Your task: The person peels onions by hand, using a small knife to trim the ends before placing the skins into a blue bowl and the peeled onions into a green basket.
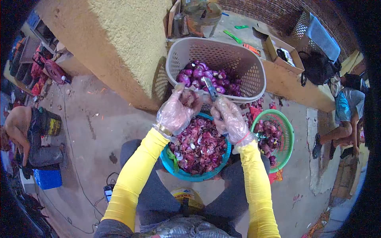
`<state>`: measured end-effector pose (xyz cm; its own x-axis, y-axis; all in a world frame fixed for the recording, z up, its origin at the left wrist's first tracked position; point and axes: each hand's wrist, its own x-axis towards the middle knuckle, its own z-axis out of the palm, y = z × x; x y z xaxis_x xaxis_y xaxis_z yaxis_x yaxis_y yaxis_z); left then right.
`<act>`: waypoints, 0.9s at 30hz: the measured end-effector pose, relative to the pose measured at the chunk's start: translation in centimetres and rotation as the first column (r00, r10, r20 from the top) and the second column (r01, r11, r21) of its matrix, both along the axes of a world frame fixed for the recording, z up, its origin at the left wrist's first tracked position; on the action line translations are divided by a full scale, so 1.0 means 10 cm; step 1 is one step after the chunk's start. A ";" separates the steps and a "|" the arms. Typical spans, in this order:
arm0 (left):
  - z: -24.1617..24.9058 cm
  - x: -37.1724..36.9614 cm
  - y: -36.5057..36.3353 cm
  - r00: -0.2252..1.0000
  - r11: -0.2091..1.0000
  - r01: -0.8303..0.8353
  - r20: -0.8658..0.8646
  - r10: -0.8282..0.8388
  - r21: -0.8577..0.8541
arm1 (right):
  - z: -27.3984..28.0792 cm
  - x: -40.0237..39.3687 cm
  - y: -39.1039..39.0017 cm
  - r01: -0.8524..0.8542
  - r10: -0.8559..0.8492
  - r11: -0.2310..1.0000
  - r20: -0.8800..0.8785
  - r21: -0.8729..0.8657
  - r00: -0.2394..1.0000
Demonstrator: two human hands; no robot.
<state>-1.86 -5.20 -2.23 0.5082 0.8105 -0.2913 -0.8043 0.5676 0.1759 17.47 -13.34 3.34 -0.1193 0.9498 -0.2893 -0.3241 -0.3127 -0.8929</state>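
My left hand, in a clear plastic glove, is closed around a brownish-purple onion. My right hand, gloved too, grips a small knife with its blade pointing up and left. Both hands are close together over the near rim of a pale perforated basket of peeled purple onions. Below them sits a blue basin full of onion skins. To the right, a green basket holds unpeeled onions.
A yellow wall rises at upper left. On the ledge behind are a bucket, a green tool and a cardboard box. One person bends at far left, another at far right. A cable crosses the floor.
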 end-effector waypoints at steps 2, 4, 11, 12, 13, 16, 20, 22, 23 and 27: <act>0.09 0.05 0.01 1.000 1.000 0.014 0.028 -0.014 0.008 | 0.01 0.02 0.03 -0.010 0.010 1.000 -0.046 0.002 0.999; 0.12 0.09 0.01 0.998 0.999 0.031 0.054 -0.032 0.019 | 0.03 0.01 0.05 -0.016 0.017 1.000 -0.094 0.007 0.995; -0.02 0.07 0.05 0.995 1.000 -0.013 0.103 0.011 0.022 | -0.12 0.12 0.09 0.052 0.011 0.979 -0.311 0.195 0.950; -0.04 0.04 0.06 0.992 0.998 0.012 0.127 -0.020 0.062 | -0.10 0.13 0.11 0.020 0.039 0.965 -0.219 0.262 0.975; -0.07 0.02 0.05 0.992 0.998 0.012 0.128 -0.020 0.062 | -0.06 0.12 0.12 0.020 0.039 0.965 -0.217 0.262 0.975; -0.12 0.03 0.04 0.999 0.996 0.024 -0.037 -0.020 0.091 | 0.04 0.07 0.16 -0.040 -0.033 0.983 0.388 0.181 0.921; 0.24 0.17 -0.10 0.983 0.994 0.088 -0.165 -0.076 0.069 | 0.06 0.00 0.22 -0.175 -0.308 0.852 0.741 0.494 0.597; 0.26 0.17 -0.14 0.978 0.994 0.113 -0.180 -0.109 0.013 | 0.23 -0.05 0.18 -0.233 -0.309 0.898 0.911 0.374 0.272; 0.03 0.15 -0.08 0.985 0.982 0.174 -0.016 -0.173 0.076 | 0.09 -0.01 0.23 -0.244 -0.400 0.851 0.875 0.465 0.273; -0.11 0.16 -0.02 0.978 0.977 0.207 0.013 -0.208 0.043 | 0.13 -0.02 0.22 -0.270 -0.404 0.840 0.875 0.470 0.268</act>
